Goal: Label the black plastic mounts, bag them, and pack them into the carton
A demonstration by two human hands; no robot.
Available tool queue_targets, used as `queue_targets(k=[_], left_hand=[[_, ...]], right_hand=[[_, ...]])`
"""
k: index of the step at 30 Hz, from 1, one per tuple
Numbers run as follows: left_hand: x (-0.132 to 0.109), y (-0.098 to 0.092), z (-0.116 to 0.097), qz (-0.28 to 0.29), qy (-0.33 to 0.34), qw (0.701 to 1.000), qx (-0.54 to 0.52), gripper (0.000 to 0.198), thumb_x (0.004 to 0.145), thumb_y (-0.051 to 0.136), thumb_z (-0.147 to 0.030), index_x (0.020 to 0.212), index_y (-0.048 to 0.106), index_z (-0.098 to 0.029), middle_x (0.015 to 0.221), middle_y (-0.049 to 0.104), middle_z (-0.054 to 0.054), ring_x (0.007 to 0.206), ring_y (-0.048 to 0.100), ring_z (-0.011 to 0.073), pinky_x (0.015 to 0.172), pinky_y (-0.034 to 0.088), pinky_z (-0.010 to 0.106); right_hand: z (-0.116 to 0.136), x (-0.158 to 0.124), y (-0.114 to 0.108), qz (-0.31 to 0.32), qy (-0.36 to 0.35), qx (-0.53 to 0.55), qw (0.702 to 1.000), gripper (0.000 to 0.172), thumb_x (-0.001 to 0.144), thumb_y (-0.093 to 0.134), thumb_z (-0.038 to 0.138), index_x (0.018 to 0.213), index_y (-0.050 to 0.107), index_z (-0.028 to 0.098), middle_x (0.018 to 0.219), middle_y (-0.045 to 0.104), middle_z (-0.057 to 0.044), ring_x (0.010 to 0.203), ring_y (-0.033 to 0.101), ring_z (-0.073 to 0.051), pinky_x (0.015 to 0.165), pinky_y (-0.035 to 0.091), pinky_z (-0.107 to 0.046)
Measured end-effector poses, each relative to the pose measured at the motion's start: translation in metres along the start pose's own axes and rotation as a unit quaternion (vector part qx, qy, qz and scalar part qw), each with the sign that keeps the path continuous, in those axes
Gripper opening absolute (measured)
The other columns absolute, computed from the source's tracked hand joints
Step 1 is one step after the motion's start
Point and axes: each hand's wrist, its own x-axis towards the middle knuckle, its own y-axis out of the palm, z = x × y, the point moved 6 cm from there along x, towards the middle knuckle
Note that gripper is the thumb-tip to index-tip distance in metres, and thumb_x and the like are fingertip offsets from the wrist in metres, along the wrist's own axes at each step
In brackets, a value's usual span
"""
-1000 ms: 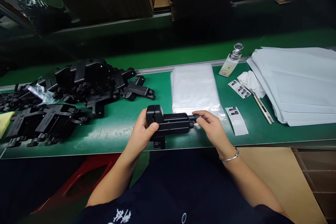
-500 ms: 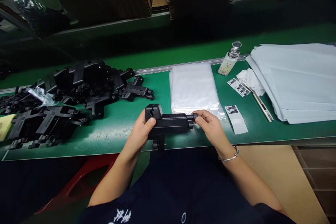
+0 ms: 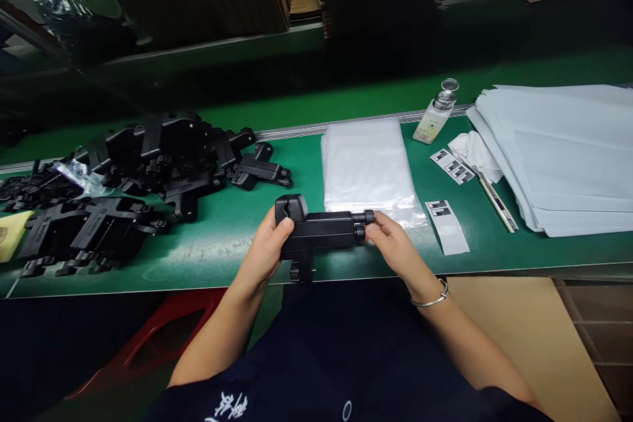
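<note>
A black plastic bracket (image 3: 324,232) with knobs at its right end is held level above the front edge of the green bench. My left hand (image 3: 267,244) is closed round its left end, the thumb on top beside a rounded black pad. At the other end, my right hand (image 3: 390,237) has thumb and fingers at the lower black knob (image 3: 360,231), just below the upper knob (image 3: 368,216). Beneath the bracket a short black stem with a small knob (image 3: 295,270) hangs down. Just behind it lies a stack of clear plastic bags (image 3: 366,161).
Several similar black brackets (image 3: 168,145) are piled at the left, near a yellow item (image 3: 10,237). To the right are a pump bottle (image 3: 435,115), label sheets (image 3: 448,227), a white-handled knife (image 3: 497,201) and stacked pale sheets (image 3: 578,158). A red stool (image 3: 148,336) stands below.
My right fingers have shifted from the upper knob down to the lower one. The upper knob's end is now uncovered. My left hand keeps the same hold.
</note>
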Motion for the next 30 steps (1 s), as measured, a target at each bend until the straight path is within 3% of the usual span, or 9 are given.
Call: queue_targets(k=[3, 6, 14, 19, 25, 30], left_hand=[[0.000, 0.001, 0.002, 0.004, -0.009, 1.000, -0.006, 0.057, 0.066, 0.075, -0.063, 0.098, 0.064, -0.017, 0.085, 0.065, 0.003, 0.071, 0.058, 0.0152, 0.060, 0.047, 0.024], [0.000, 0.000, 0.005, 0.009, -0.016, 1.000, -0.005, 0.058, 0.066, 0.075, -0.063, 0.100, 0.064, -0.017, 0.085, 0.065, 0.003, 0.070, 0.059, 0.0159, 0.060, 0.047, 0.025], [-0.003, -0.004, 0.003, 0.021, 0.028, 0.999, 0.034, 0.057, 0.071, 0.071, -0.062, 0.106, 0.063, -0.018, 0.092, 0.065, 0.006, 0.085, 0.062, 0.0216, 0.065, 0.048, 0.027], [-0.006, -0.009, 0.006, 0.027, 0.027, 0.999, 0.037, 0.059, 0.073, 0.068, -0.064, 0.108, 0.061, -0.017, 0.094, 0.064, 0.006, 0.088, 0.061, 0.0228, 0.074, 0.049, 0.031], [-0.008, -0.017, 0.012, 0.008, 0.077, 0.995, 0.057, 0.061, 0.070, 0.069, -0.065, 0.110, 0.060, -0.020, 0.098, 0.062, 0.007, 0.097, 0.060, 0.0249, 0.077, 0.049, 0.031], [-0.007, -0.016, 0.013, 0.018, 0.073, 0.996, 0.044, 0.061, 0.070, 0.069, -0.065, 0.109, 0.061, -0.019, 0.097, 0.062, 0.006, 0.095, 0.060, 0.0242, 0.080, 0.049, 0.032]], right_hand=[[0.005, 0.000, -0.009, -0.058, -0.017, -0.013, 0.998, 0.037, 0.085, 0.063, 0.050, 0.109, 0.064, 0.022, 0.091, 0.067, -0.004, 0.084, 0.062, -0.018, 0.081, 0.051, -0.035], [0.008, 0.000, -0.013, -0.075, -0.019, -0.052, 0.996, 0.030, 0.085, 0.064, 0.046, 0.103, 0.068, 0.022, 0.092, 0.068, -0.004, 0.087, 0.062, -0.020, 0.083, 0.050, -0.037], [0.014, -0.004, -0.013, -0.042, -0.042, -0.085, 0.995, 0.027, 0.090, 0.059, 0.044, 0.106, 0.066, 0.024, 0.096, 0.066, -0.004, 0.090, 0.062, -0.020, 0.083, 0.050, -0.036], [0.028, -0.009, -0.012, -0.046, -0.109, -0.131, 0.984, 0.022, 0.087, 0.063, 0.033, 0.108, 0.066, 0.027, 0.109, 0.065, -0.005, 0.107, 0.060, -0.023, 0.095, 0.047, -0.038], [0.024, -0.006, -0.012, -0.037, -0.060, -0.132, 0.989, 0.026, 0.090, 0.057, 0.042, 0.103, 0.067, 0.023, 0.089, 0.067, -0.004, 0.085, 0.063, -0.020, 0.078, 0.050, -0.034], [0.026, -0.007, -0.012, -0.034, -0.071, -0.122, 0.989, 0.034, 0.090, 0.055, 0.051, 0.104, 0.066, 0.022, 0.091, 0.067, -0.004, 0.087, 0.062, -0.021, 0.081, 0.049, -0.034]])
